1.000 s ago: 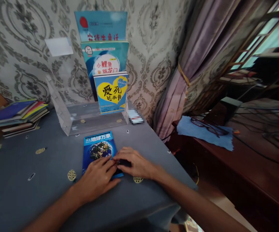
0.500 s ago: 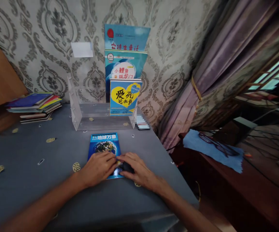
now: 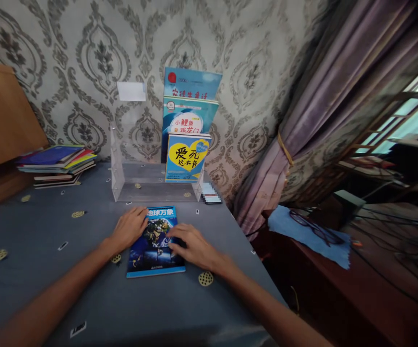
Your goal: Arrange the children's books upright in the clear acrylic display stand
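A blue book (image 3: pixel 158 262) with an earth picture on its cover lies flat on the grey cloth, near the front of the table. At its upper left edge rests my left hand (image 3: pixel 132 225), fingers stretched over the corner of the cover. My right hand (image 3: pixel 190 246) is over the book's right edge with its fingers apart and their tips on or just above the cover. Behind the book stands a clear acrylic rack (image 3: pixel 118 178). Its right side holds a yellow-heart book (image 3: pixel 187 159), a teal book (image 3: pixel 170 118) and a taller blue book (image 3: pixel 192 82), stepped upward.
A stack of books (image 3: pixel 59 161) lies at the back left beside a wooden panel (image 3: pixel 6 111). A phone (image 3: pixel 211 193) with a blurred screen is right of the rack. Eyeglasses (image 3: pixel 313 226) rest on a blue cloth (image 3: pixel 281 221) past the table's right edge, near a tied curtain (image 3: pixel 266 159).
My hands have moved apart, the left one up to the book's upper left corner, the right one to its right edge. More of the cover now shows. The view has tilted up.
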The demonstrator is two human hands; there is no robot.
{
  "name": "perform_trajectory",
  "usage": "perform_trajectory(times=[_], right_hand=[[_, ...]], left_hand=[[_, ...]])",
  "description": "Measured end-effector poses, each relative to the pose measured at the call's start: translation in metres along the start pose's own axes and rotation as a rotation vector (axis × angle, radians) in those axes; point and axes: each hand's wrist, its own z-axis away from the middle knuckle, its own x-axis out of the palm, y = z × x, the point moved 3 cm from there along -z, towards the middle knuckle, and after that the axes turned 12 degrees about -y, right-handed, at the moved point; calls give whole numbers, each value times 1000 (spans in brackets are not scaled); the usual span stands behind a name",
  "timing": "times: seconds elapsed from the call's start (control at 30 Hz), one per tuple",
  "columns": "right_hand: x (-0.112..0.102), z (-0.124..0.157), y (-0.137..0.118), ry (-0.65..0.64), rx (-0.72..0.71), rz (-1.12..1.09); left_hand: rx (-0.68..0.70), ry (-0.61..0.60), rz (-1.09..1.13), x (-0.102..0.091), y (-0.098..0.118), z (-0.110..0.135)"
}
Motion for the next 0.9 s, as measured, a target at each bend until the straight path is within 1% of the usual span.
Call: perform_trajectory(times=[0.13, 0.2, 0.27, 0.33, 0.43, 0.53, 0.73, 0.83, 0.9], right_hand=[[14, -51, 0, 18, 4, 127], [23, -74, 2, 19, 37, 186], [31, -91, 4, -3, 83, 227], [35, -100, 5, -22, 113, 253], [35, -100, 8, -12, 120, 270], [30, -89, 14, 15, 143, 271], [18, -64, 32, 36, 292, 212], [14, -57, 36, 81, 359, 166], [12, -55, 37, 98, 372, 139]], left_hand=[[20, 54, 21, 9, -3, 1], [22, 66, 17, 12, -5, 1], [19, 73, 2, 14, -7, 1], [24, 80, -13, 15, -7, 1], [40, 106, -26, 16, -7, 0], [47, 121, -23, 15, -7, 0], [35, 79, 2, 9, -5, 2], [30, 63, 14, 8, -4, 1], [21, 63, 16, 7, -4, 2]])
